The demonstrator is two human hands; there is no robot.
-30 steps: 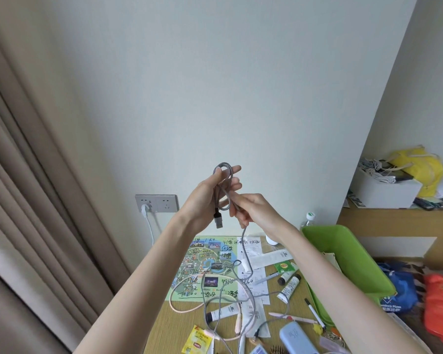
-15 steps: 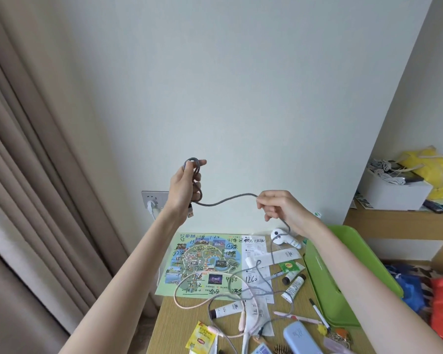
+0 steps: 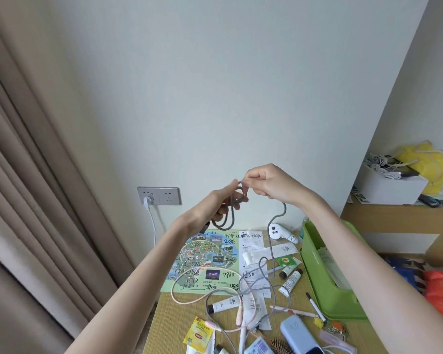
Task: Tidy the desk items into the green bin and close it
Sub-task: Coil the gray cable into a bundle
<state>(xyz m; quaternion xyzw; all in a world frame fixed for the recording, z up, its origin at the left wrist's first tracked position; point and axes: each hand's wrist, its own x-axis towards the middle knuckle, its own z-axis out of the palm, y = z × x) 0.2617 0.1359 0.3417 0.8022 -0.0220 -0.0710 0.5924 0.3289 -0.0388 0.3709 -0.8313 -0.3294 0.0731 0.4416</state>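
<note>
Beside the green bin [image 3: 317, 282] holding papers [image 3: 329, 261], left hand [image 3: 223, 203], right hand [image 3: 269, 185] grip cable [image 3: 285, 209]

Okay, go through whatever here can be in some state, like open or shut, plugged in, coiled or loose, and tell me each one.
Grey braided cable: partly coiled in loops, the rest trailing to the desk.
Left hand: holds the loops.
Right hand: pinches the cable beside the loops.
Green plastic bin: open, papers inside.
Grey wall socket: white plug in it.
Pink cable: loose, uncoiled on the desk.
</note>
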